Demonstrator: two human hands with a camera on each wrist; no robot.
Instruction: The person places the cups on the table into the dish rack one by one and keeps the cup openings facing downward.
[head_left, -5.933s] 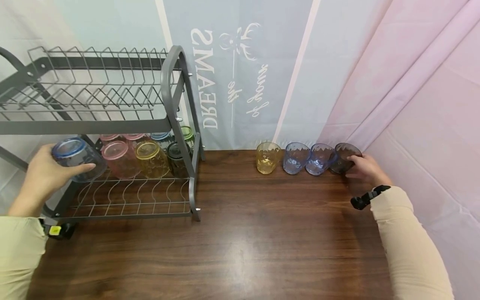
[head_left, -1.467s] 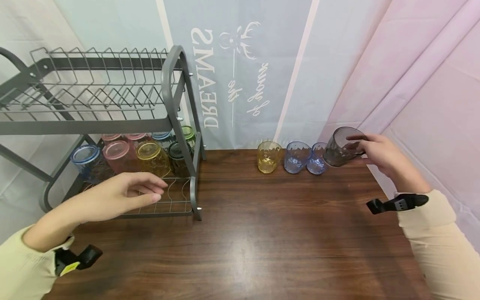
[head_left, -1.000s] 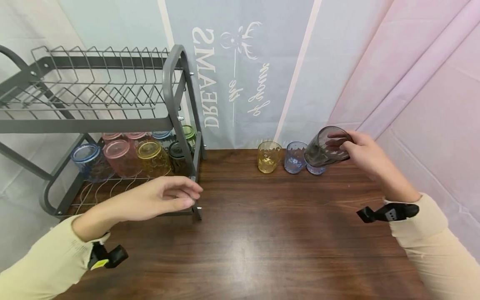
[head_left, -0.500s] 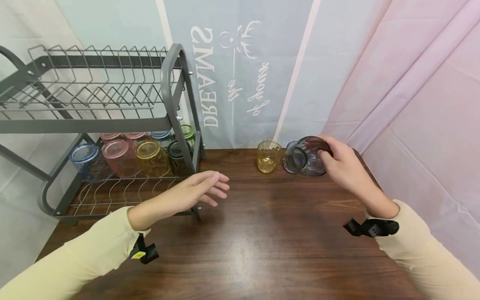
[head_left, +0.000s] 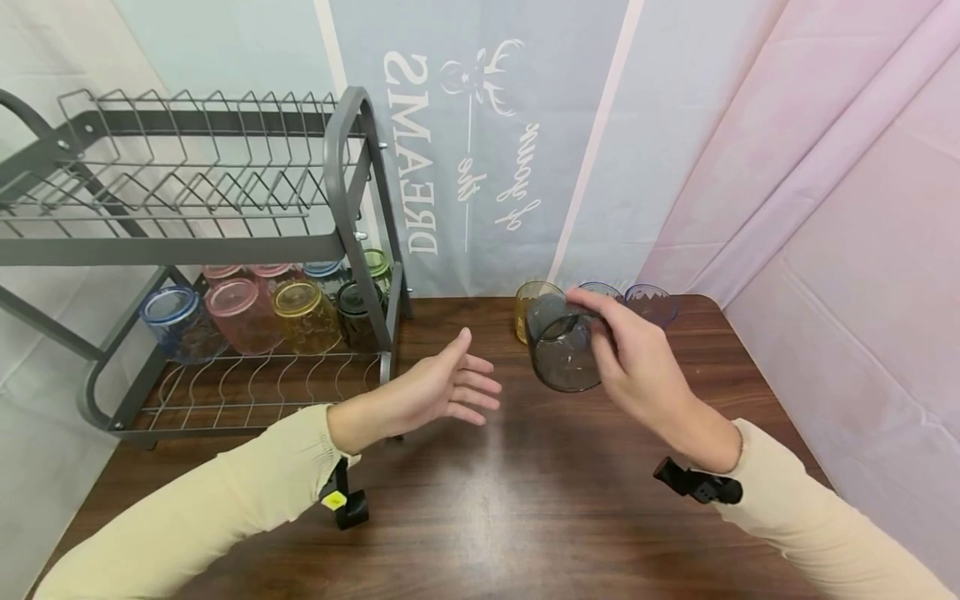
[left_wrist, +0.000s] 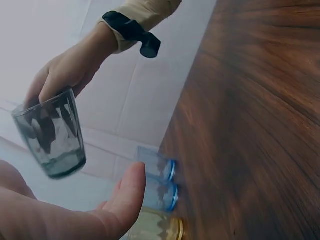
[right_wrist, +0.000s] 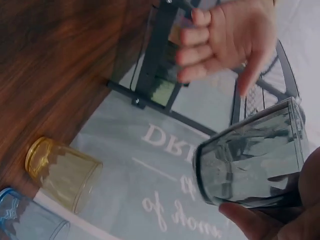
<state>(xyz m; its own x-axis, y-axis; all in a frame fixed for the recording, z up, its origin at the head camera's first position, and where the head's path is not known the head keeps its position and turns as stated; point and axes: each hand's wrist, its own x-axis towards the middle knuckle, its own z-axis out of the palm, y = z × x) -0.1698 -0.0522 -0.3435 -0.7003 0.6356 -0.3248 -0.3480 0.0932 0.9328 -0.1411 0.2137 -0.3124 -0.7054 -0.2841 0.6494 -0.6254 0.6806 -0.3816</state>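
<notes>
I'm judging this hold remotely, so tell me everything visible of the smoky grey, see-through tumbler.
The smoky grey, see-through tumbler looks like glass, with a wide round rim, patterned-looking wall and narrower, thick base. It is tipped well off upright, mouth toward the head camera, and looks empty. The right hand grips it near the rim, clear of the brown wood-grain table; the left hand is close but not touching it.

Head view looks down; nearer wrist views share the grey glass (head_left: pixel 566 362).
</notes>
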